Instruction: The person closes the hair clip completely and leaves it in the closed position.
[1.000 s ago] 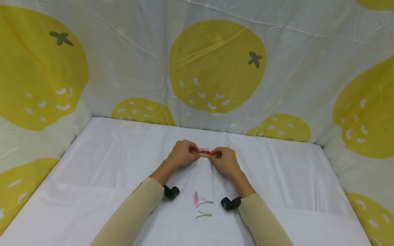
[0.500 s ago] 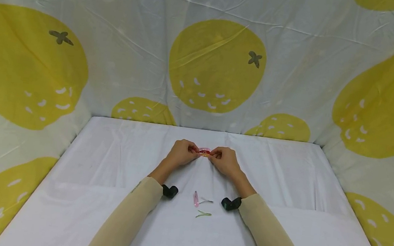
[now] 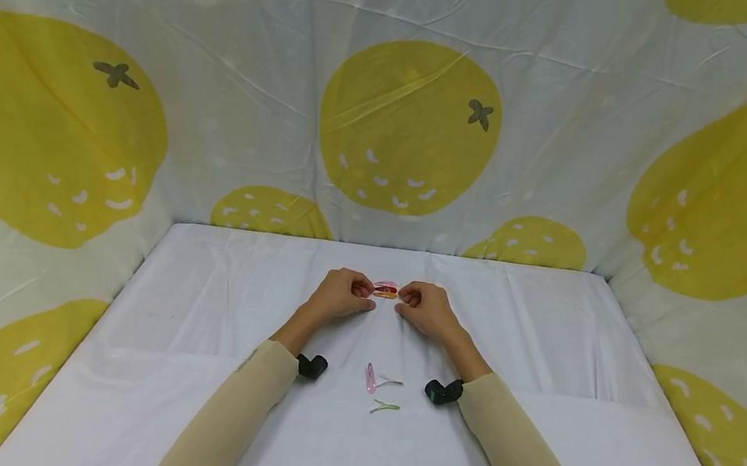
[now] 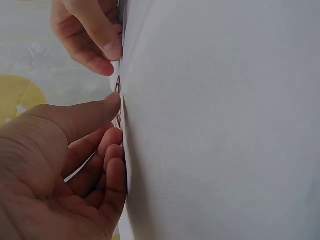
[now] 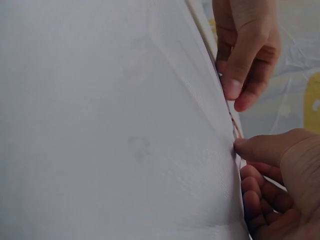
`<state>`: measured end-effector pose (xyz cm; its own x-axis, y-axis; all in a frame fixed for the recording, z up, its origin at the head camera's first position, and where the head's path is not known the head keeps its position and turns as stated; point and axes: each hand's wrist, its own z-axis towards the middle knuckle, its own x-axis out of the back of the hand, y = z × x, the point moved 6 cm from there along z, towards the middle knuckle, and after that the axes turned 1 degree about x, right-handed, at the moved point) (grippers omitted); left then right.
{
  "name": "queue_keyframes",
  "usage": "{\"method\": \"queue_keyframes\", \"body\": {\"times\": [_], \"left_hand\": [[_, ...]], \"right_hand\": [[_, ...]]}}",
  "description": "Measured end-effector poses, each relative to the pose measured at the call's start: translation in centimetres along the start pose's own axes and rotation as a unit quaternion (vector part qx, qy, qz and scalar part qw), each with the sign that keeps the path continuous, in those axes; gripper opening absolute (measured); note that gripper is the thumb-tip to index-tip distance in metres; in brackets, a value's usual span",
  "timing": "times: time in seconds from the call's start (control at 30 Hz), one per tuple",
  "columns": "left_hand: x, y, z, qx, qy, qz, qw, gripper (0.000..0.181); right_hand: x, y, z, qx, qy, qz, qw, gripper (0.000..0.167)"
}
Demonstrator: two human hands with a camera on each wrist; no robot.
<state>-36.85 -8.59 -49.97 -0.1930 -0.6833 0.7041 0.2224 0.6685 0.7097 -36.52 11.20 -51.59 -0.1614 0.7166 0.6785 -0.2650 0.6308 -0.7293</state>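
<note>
An orange hair clip (image 3: 385, 295), a red hair clip (image 3: 386, 290) and a pink hair clip (image 3: 385, 283) lie close together in a stack of rows on the white cloth, toward its far edge. At their left end is my left hand (image 3: 342, 294), thumb parted from the fingers and nothing held. My right hand (image 3: 432, 309) is at the right end, its thumb likewise apart from the loosely bent fingers. In the left wrist view the clips are seen edge-on, mostly behind the left hand (image 4: 55, 160). The right wrist view shows only a sliver of them beyond the right hand (image 5: 285, 175).
Nearer to me on the cloth (image 3: 493, 453) lie another pink hair clip (image 3: 371, 378), a thin grey clip (image 3: 391, 382) and a green clip (image 3: 386, 407), the last two spread in a Y. A lemon-printed curtain (image 3: 555, 147) surrounds the table at back and sides.
Both hands have let go of the ends of the clips and drawn slightly apart, thumbs opening away from the fingers. The clips stay in place, now more fully visible.
</note>
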Motion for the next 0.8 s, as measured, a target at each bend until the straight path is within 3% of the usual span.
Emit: {"method": "queue_keyframes", "body": {"times": [0.37,0.8], "left_hand": [[0.7,-1.0,-1.3,0.025,-0.017,0.010,0.9995,0.024],[1.4,-1.2,-2.8,-0.007,-0.038,0.018,0.9991,0.026]], "right_hand": [[0.6,0.1,-1.0,0.000,-0.001,0.008,1.0000,0.025],[1.4,0.2,-2.2,0.014,0.004,0.018,0.9997,0.025]]}}
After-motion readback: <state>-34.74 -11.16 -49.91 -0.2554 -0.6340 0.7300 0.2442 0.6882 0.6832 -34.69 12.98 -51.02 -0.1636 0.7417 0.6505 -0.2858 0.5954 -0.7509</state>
